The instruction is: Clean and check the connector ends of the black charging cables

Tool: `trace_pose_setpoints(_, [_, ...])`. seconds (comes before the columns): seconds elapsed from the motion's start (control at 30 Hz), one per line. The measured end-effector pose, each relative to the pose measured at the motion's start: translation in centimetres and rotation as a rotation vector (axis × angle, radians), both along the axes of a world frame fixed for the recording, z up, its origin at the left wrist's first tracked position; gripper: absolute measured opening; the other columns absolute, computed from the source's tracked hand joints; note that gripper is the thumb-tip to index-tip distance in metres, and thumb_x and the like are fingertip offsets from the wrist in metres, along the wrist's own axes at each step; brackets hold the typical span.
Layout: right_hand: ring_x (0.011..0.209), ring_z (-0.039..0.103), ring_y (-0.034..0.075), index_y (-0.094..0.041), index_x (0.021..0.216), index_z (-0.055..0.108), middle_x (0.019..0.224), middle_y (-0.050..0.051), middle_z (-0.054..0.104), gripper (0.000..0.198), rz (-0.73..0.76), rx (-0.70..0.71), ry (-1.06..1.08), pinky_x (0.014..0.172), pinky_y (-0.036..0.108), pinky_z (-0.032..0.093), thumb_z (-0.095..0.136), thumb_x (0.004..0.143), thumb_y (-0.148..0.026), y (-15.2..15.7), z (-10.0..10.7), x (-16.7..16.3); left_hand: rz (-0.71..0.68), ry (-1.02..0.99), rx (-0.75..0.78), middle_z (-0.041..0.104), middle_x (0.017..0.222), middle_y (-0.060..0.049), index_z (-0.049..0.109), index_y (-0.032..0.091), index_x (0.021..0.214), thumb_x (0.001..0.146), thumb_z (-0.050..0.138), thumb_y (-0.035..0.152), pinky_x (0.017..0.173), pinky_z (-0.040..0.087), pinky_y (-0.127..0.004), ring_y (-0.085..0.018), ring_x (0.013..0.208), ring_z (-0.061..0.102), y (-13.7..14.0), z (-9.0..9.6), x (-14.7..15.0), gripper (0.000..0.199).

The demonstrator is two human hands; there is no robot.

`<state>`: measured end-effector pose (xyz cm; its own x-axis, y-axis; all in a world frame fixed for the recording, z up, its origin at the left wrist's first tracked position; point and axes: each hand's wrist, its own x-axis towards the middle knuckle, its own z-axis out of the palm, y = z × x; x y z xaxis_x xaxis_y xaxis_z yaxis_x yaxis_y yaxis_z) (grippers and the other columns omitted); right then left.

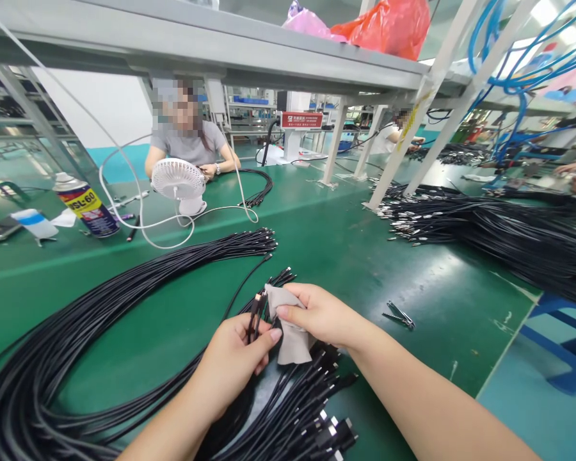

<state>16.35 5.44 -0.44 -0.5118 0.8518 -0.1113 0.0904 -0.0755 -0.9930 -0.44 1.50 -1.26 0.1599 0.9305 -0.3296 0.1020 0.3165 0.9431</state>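
Observation:
My left hand [242,349] is closed around a few black cables [254,315], their connector ends sticking up between thumb and fingers. Beside it, my right hand [319,314] pinches a grey cloth [294,346] that hangs down and touches or nearly touches the cable ends. Part of the cable ends is hidden behind the cloth and fingers. Under my hands lies a bundle of black cables [288,410] with plugs pointing right. A larger bundle of black cables [139,275] curves across the left of the green table.
On the table [345,250] stand a spray can [89,208] and a white fan [178,182] with a looping white cord. Nail clippers [400,315] lie to the right. A big cable pile [499,230] sits farther right. A person [187,137] sits opposite, beneath an overhead shelf [196,45].

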Motion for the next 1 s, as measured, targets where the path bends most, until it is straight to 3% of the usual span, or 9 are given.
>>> trace_pose_setpoints(0.23, [0.062,0.046,0.011,-0.016,0.079,0.054,0.071,-0.001,0.054,0.046,0.048,-0.039,0.032,0.056,0.022,0.037,0.079,0.061,-0.050,-0.1,0.2,-0.1,-0.020,0.012,-0.007,0.052,0.045,0.006,0.053,0.018,0.064,0.059,0.075,0.043,0.043,0.036,-0.021,-0.008,0.040,0.044,-0.1,0.4,0.3,0.033])
trace_pose_setpoints(0.4, [0.060,0.044,0.011,-0.016,0.073,0.053,0.066,-0.002,0.051,0.036,-0.007,0.040,-0.001,0.055,0.023,0.036,0.069,0.071,-0.049,0.0,0.2,-0.3,0.006,-0.002,-0.033,0.050,0.041,0.007,0.051,0.019,0.064,0.059,0.073,0.043,0.041,0.032,-0.020,-0.008,0.038,0.041,0.0,0.5,0.4,0.033])
trace_pose_setpoints(0.57, [0.057,0.040,0.011,-0.017,0.069,0.051,0.062,-0.002,0.047,0.023,-0.037,0.220,-0.188,0.053,0.023,0.032,0.052,0.083,-0.035,0.4,-0.8,0.2,-0.019,-0.034,-0.037,0.050,0.041,0.007,0.051,0.018,0.069,0.065,0.071,0.042,0.041,0.028,-0.019,-0.007,0.038,0.038,-0.1,-0.7,0.5,0.031])
trace_pose_setpoints(0.77, [0.053,0.036,0.012,-0.021,0.062,0.035,0.057,-0.004,0.041,0.024,-0.130,0.624,-0.433,0.052,0.023,0.028,0.043,0.085,-0.019,0.2,-1.3,0.0,-0.022,-0.110,-0.059,0.049,0.043,0.008,0.051,0.019,0.070,0.064,0.074,0.047,0.040,0.029,-0.019,-0.007,0.038,0.038,0.0,-1.2,0.3,0.036])
trace_pose_setpoints(1.0, [0.059,0.044,0.015,-0.020,0.072,0.047,0.065,0.001,0.050,0.016,-0.176,0.882,-0.552,0.057,0.026,0.031,0.039,0.081,-0.009,-0.1,-2.3,-0.2,-0.008,-0.088,-0.008,0.053,0.046,0.005,0.057,0.016,0.069,0.069,0.071,0.049,0.045,0.036,-0.021,-0.009,0.042,0.044,0.2,-1.4,0.0,0.036])
